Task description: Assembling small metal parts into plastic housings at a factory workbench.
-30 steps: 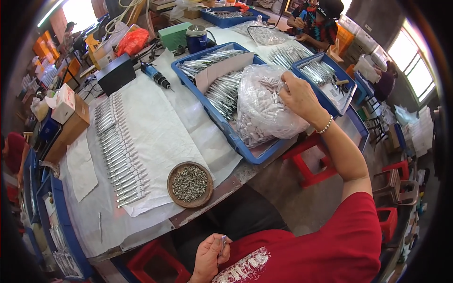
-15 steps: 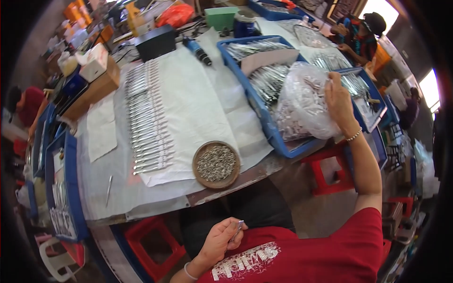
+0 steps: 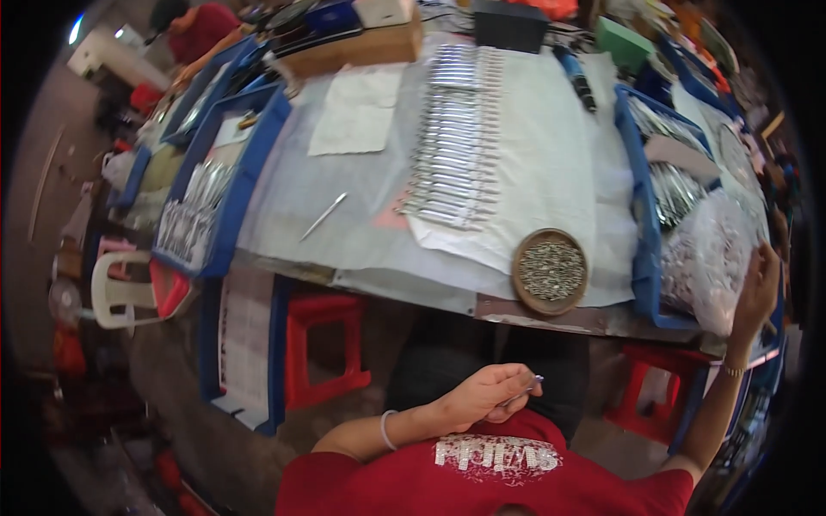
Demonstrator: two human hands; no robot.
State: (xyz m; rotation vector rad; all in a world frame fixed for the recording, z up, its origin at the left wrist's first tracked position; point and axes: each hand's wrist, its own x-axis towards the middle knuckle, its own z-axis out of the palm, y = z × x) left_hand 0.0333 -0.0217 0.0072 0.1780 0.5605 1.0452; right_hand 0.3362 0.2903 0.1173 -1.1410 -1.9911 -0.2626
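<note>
My left hand (image 3: 495,396) is closed in front of my red shirt. A small shiny metal piece (image 3: 535,383) pokes out of its fingertips; its kind is mostly hidden. Out at the right, my right hand (image 3: 759,288) grips the side of a clear plastic bag (image 3: 707,258) full of small pale parts. That bag rests on the near end of a blue tray (image 3: 647,258), where bundles of slim metal rods (image 3: 675,193) lie. Between my hands, at the table's front edge, sits a round wooden bowl (image 3: 517,279) of small metal pieces (image 3: 552,271).
A column of silvery rods (image 3: 452,138) lies on white sheeting (image 3: 546,163). One slim pointed rod (image 3: 323,216) lies apart, near a paper sheet (image 3: 357,112). A blue power screwdriver (image 3: 575,77) is farther back. Left stands a blue tray (image 3: 228,232); red stools (image 3: 320,378) are below. A person (image 3: 202,34) works far left.
The whole view has swung left, so the table appears farther right. My right hand stays at the bag, and my left hand still pinches the metal piece near my shirt.
</note>
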